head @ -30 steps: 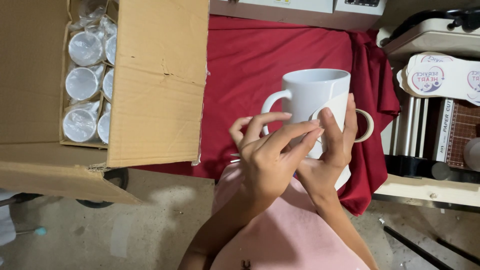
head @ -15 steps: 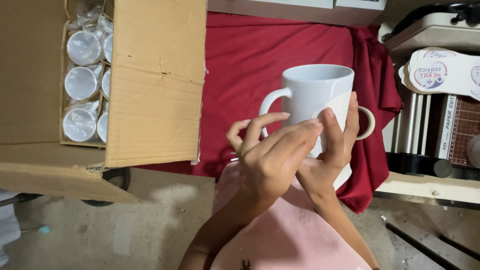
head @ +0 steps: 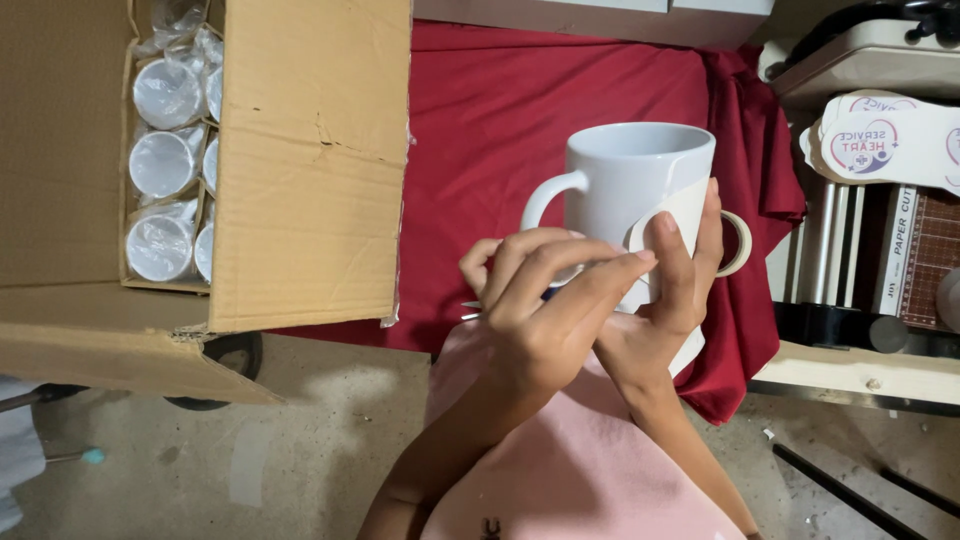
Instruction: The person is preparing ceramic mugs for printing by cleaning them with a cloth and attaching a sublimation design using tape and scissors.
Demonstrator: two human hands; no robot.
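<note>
Above the red cloth point(head: 520, 130), a white ceramic mug point(head: 625, 180) is gripped by the right hand point(head: 665, 290); a white paper sheet point(head: 680, 215) is partly wrapped and is pressed on by the left hand point(head: 545, 310).

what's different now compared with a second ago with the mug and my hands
Very little moved. The left hand slid its fingers a touch farther across the paper sheet on the white mug. The right hand holds the mug as before; the cardboard box stayed put.
</note>
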